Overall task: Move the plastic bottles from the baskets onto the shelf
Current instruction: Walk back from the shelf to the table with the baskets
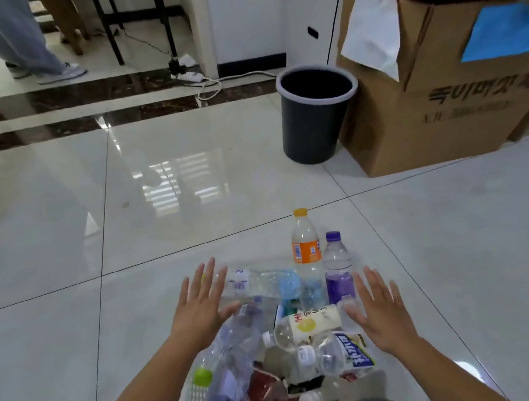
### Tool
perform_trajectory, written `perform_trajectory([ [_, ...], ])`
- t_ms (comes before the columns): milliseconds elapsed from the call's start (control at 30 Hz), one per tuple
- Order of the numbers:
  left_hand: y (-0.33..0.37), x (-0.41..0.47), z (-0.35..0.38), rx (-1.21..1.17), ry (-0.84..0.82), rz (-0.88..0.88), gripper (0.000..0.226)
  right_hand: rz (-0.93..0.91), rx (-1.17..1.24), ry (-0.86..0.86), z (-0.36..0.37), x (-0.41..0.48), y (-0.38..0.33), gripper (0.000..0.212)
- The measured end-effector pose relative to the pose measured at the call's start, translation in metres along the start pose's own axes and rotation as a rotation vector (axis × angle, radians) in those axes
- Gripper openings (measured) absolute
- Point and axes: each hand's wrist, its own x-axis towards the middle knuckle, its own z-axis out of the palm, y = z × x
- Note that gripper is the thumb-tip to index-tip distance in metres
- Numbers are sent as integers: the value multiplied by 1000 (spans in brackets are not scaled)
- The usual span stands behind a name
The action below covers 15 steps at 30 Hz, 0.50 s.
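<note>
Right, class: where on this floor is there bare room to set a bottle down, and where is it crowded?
Bare tiles lie left of the left hand, right of the right hand up to the cardboard box, and between the orange-label bottle and the bin. Crowded: the bottle-heaped basket between the hands.

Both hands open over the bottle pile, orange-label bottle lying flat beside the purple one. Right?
No: the orange-label bottle stands upright, not flat, beside the purple bottle, per the head view. Left hand and right hand are both open over the pile.
</note>
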Motion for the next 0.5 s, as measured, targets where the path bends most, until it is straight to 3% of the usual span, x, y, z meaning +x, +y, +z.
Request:
perform_trajectory([
  [133,-12,-14,21,-23,-121,-35,118,41,-10,-142,18,-11,5,74],
  [233,-12,-14,37,-89,-135,-91,106,139,161,-134,26,-11,4,77],
  [367,-15,-8,45,-267,-159,-341,89,386,471,-78,30,-10,-1,85],
  [500,-14,-9,59,-168,-268,-188,78,505,596,-48,30,-4,0,79],
])
